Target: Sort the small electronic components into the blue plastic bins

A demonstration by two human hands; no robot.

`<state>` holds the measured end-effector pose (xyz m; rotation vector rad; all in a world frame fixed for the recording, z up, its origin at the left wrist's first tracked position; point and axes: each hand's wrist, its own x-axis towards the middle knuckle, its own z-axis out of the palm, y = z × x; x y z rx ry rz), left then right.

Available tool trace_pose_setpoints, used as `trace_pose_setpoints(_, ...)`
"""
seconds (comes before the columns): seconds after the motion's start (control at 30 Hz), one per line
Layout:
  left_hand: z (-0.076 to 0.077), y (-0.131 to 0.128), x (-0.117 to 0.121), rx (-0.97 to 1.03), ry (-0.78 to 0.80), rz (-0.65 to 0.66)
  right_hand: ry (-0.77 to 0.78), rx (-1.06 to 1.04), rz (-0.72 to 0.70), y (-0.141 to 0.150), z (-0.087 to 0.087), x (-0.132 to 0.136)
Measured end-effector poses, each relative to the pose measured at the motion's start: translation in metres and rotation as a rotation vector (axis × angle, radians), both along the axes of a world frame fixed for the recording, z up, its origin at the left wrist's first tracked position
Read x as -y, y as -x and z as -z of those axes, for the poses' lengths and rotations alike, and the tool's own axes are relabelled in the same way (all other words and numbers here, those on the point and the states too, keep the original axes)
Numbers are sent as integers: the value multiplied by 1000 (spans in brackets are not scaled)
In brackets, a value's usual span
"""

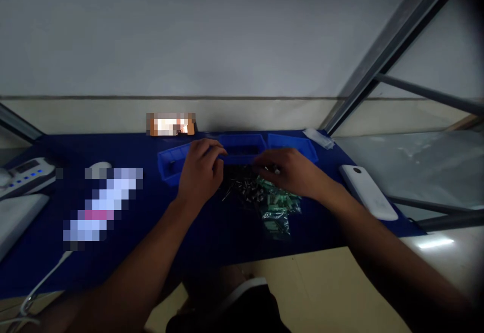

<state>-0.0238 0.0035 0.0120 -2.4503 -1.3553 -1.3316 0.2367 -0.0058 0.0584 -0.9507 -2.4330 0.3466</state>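
A wide bench covered in dark blue carries everything, with the loose pile of small, dark and silvery, metallic-looking parts near its middle. Just beyond the pile stand three blue plastic open bins. The step in hand appears to be picking small parts out of the pile; the next move seems to call for a light fingertip pinch on a single part.

Both forearms reach forward, angled inward toward the pile. The left hand hangs just left of it, knuckles up, fingers bent, thumb drawn in beside them; whether this grip is apart or together cannot be told. The right hand hovers over the pile's far right edge, palm down, fingers pointing left; its grip is too dim to read.

Touching the pile's right side lie clear plastic bags of green pieces. A tiny pale object shows at the right hand's fingers, too small to identify.
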Motion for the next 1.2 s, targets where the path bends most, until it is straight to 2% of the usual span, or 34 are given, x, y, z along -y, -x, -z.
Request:
trace_pose_setpoints(0.07,1,-5,2,15,13,41,70,154,-51,-10,-7,22)
trace_pose_setpoints(0.13,4,-9,3,0,32,87,122,238,-14,-18,-6,44)
trace_pose_setpoints(0.23,8,-12,4,-8,35,134,156,261,78,-23,7,68)
trace_pose_setpoints(0.3,10,-12,3,0,41,143,174,223,116,-23,17,73)
trace_pose_setpoints(0.4,10,-12,3,22,48,150,269,130,125,-24,26,70)
trace_pose_setpoints(0.47,8,-13,5,45,43,168,357,64,123,-28,25,63)
trace_pose_setpoints(0.6,1,-17,13,124,78,226,562,-124,100,-36,11,37)
trace_pose_setpoints(0.67,-1,-20,17,173,161,249,582,-259,82,-34,2,18)
trace_pose_setpoints(0.73,-1,-21,19,226,253,238,513,-356,150,-24,-3,-2)
trace_pose_setpoints(0.87,-1,-23,18,392,445,228,183,-487,266,11,4,-27)
trace_pose_setpoints(1.03,-6,-26,17,561,580,209,-153,-388,68,36,33,-22)
trace_pose_setpoints(1.1,-7,-26,16,616,601,193,-236,-349,17,34,40,-19)
trace_pose_setpoints(1.2,-4,-25,11,690,627,198,-282,-318,-78,28,44,-16)
